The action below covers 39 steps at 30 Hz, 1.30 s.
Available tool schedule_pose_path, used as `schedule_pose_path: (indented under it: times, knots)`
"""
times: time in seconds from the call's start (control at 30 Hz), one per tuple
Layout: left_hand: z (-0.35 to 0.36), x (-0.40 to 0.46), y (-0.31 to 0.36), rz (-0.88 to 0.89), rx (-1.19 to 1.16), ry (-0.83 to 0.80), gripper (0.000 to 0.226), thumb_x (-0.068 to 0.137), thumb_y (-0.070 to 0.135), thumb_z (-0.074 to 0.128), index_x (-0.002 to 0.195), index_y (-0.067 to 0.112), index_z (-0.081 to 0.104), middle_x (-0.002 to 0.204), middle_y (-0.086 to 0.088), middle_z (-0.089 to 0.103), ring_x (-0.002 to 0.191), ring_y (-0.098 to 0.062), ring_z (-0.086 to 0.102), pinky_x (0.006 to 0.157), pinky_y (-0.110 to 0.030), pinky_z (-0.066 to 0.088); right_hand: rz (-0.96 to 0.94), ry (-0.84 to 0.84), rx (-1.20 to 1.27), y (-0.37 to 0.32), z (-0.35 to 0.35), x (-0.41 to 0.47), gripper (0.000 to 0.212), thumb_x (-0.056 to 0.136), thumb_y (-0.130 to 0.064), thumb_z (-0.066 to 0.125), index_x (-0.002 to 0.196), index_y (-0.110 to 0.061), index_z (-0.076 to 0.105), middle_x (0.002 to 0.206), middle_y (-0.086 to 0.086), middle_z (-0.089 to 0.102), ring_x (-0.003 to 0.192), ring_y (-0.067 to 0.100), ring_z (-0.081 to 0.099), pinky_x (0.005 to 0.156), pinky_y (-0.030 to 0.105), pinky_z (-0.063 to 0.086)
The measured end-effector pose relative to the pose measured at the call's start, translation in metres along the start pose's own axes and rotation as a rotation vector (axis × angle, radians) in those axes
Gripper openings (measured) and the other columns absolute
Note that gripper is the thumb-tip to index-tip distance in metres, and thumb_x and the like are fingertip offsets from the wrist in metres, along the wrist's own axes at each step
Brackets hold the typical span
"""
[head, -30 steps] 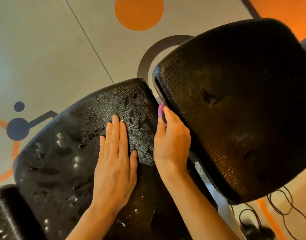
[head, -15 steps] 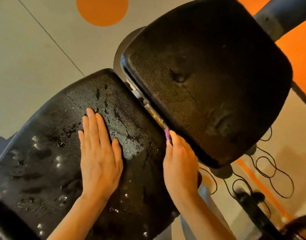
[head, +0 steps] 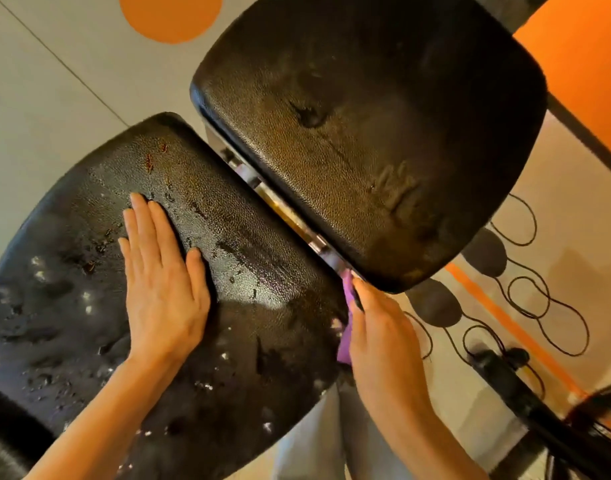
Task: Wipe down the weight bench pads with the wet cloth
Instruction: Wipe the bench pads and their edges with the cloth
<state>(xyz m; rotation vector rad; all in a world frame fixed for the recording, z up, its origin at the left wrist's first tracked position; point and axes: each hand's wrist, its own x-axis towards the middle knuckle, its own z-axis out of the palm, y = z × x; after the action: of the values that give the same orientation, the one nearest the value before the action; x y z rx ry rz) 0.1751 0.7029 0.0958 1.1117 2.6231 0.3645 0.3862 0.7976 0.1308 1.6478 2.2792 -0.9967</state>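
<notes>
The two black bench pads were the biggest things. The seat pad (head: 228, 289) filled the lower left of the frame and was shiny with water drops, so it probably felt slippery. The back pad (head: 366, 140) sat in the upper right and looked drier and bumpy. Both looked thick, squashy on top and firm underneath.

The left hand (head: 162, 282) lay flat on the seat pad with straight fingers, holding nothing. The right hand (head: 376, 327) was at the lower end of the gap between the pads, pressing a purple cloth (head: 345, 341) against the seat pad's edge. Only a strip of cloth showed (I could not tell if the fingers curled around it). The cloth looked soft, light and floppy, so bunching it under the palm would likely work best.

The floor (head: 55, 81) was pale gray with an orange circle (head: 171, 15) at the top, and black cords (head: 539, 306) looped at the right.
</notes>
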Motion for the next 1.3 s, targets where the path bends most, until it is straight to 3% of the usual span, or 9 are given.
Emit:
schedule_pose_path:
  times: [0.23,0.4,0.5,0.7,0.8,0.93,1.03,1.13,1.3]
  knots:
    - [0.001,0.001,0.0,-0.018,0.016,-0.012,0.063,0.105,0.026,0.028,0.156,0.005,-0.003,0.164,-0.013,-0.012,0.152,-0.027,-0.011,0.123,-0.039,-0.005,-0.223,0.137,0.048,-0.121,0.031,0.09,0.027,0.098,-0.01,0.041,0.123,-0.009,0.053,0.117,0.009,0.063,0.107,0.024,0.06,0.087,0.034,0.052]
    - [-0.004,-0.016,0.001,0.002,-0.043,-0.012,0.061,0.106,0.03,0.025,0.156,0.007,-0.001,0.165,-0.011,-0.009,0.152,-0.025,-0.008,0.123,-0.038,-0.004,-0.175,-0.019,-0.059,-0.023,0.005,0.035,0.033,0.099,-0.018,0.041,0.131,-0.022,0.05,0.116,0.002,0.064,0.104,0.023,0.06,0.077,0.03,0.043]
    - [-0.005,-0.043,0.006,0.024,-0.05,-0.024,0.061,0.106,0.03,0.025,0.157,0.007,0.0,0.165,-0.01,-0.009,0.152,-0.023,-0.008,0.123,-0.034,-0.005,-0.068,-0.102,0.142,0.021,-0.024,0.01,0.034,0.098,-0.019,0.045,0.13,-0.023,0.056,0.119,0.008,0.066,0.107,0.025,0.059,0.079,0.027,0.037]
    - [-0.001,-0.059,-0.005,0.069,0.03,-0.095,0.062,0.106,0.032,0.025,0.157,0.011,-0.004,0.165,-0.004,-0.013,0.153,-0.021,-0.01,0.124,-0.039,-0.002,-0.039,0.088,0.545,0.034,-0.008,-0.007,0.031,0.097,-0.015,0.048,0.126,-0.018,0.06,0.118,-0.002,0.067,0.095,-0.013,0.049,0.075,-0.007,0.031]
    - [0.004,-0.058,-0.011,0.075,-0.001,-0.122,0.062,0.107,0.033,0.024,0.157,0.015,-0.008,0.164,-0.002,-0.017,0.152,-0.02,-0.014,0.124,-0.041,-0.004,-0.06,0.306,0.698,0.024,0.027,-0.016,0.032,0.097,-0.012,0.049,0.127,-0.016,0.058,0.123,-0.006,0.063,0.109,-0.005,0.055,0.093,0.007,0.04]
    - [0.006,-0.057,-0.014,0.08,-0.008,-0.14,0.063,0.107,0.033,0.023,0.156,0.018,-0.013,0.163,0.001,-0.022,0.151,-0.018,-0.018,0.124,-0.043,-0.005,-0.118,0.495,0.643,0.022,0.059,-0.038,0.039,0.094,-0.008,0.053,0.132,0.0,0.051,0.14,0.012,0.05,0.134,0.021,0.043,0.107,0.037,0.041]
    - [0.006,-0.057,-0.013,0.08,0.005,-0.139,0.063,0.107,0.034,0.022,0.155,0.019,-0.015,0.162,0.001,-0.024,0.15,-0.016,-0.02,0.124,-0.042,-0.005,-0.307,0.334,0.41,0.024,0.078,-0.083,0.043,0.096,-0.008,0.043,0.139,-0.005,0.043,0.151,0.007,0.035,0.145,0.023,0.021,0.119,0.035,0.021]
    - [0.007,-0.057,-0.013,0.069,0.016,-0.138,0.063,0.107,0.035,0.021,0.155,0.019,-0.016,0.162,0.001,-0.025,0.15,-0.016,-0.021,0.124,-0.041,-0.006,-0.455,0.202,0.299,0.039,0.079,-0.08,0.054,0.095,-0.008,0.037,0.147,-0.017,0.029,0.155,0.001,0.029,0.147,0.025,0.015,0.118,0.046,0.017]
    - [0.009,-0.058,-0.011,0.075,0.008,-0.116,0.062,0.107,0.034,0.019,0.156,0.015,-0.014,0.163,-0.003,-0.021,0.151,-0.019,-0.019,0.124,-0.041,-0.007,-0.234,0.548,0.41,0.017,0.071,-0.021,0.037,0.094,0.0,0.05,0.131,0.005,0.051,0.139,0.017,0.049,0.138,0.03,0.036,0.112,0.045,0.034]
